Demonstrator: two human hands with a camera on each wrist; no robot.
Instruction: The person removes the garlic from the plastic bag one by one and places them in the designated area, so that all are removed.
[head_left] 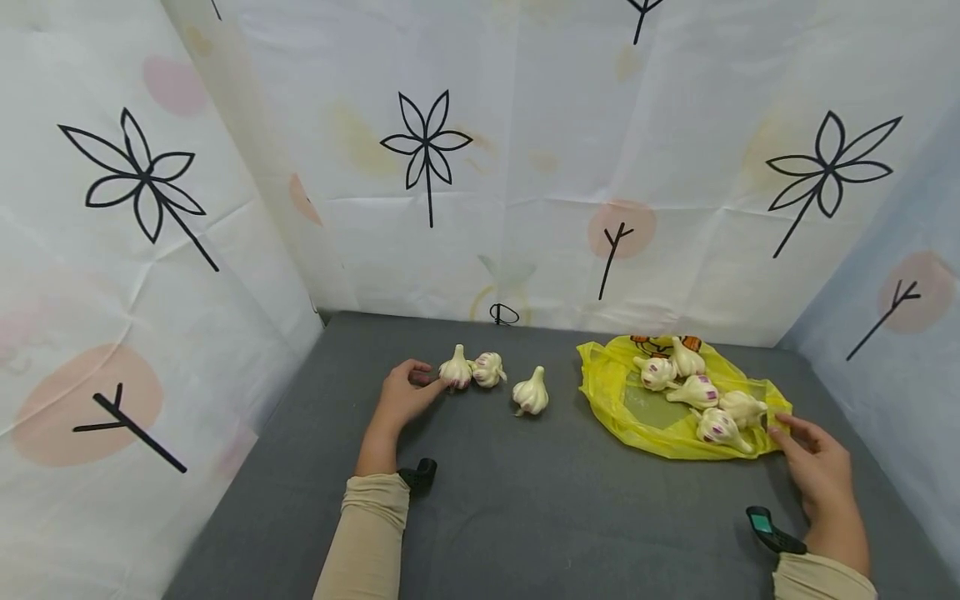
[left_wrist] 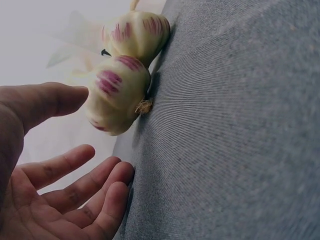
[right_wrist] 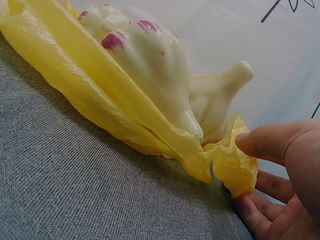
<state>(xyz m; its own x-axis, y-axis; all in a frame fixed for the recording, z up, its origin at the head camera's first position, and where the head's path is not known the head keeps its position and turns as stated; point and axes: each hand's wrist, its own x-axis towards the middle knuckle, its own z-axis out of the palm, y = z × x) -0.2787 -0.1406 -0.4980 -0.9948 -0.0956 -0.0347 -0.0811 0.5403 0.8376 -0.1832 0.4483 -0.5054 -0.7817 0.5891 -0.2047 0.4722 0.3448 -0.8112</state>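
My left hand [head_left: 402,398] is beside the leftmost garlic bulb [head_left: 455,372]. Its thumb is close to that bulb in the left wrist view, while the other fingers are spread and bent a little, holding nothing; contact cannot be told. A second garlic bulb [head_left: 488,369] leans against the first, and a third garlic bulb [head_left: 532,392] stands apart to the right. At the right, my right hand [head_left: 822,471] pinches the edge of a yellow plastic bag [right_wrist: 90,82] between thumb and fingers. Several purple-streaked garlic bulbs [head_left: 693,392] lie in the bag's wide mouth.
A dark grey cloth [head_left: 540,517] covers the table. White patterned sheets [head_left: 510,167] stand around it at the back and on both sides. Each wrist carries a black strapped device [head_left: 420,475].
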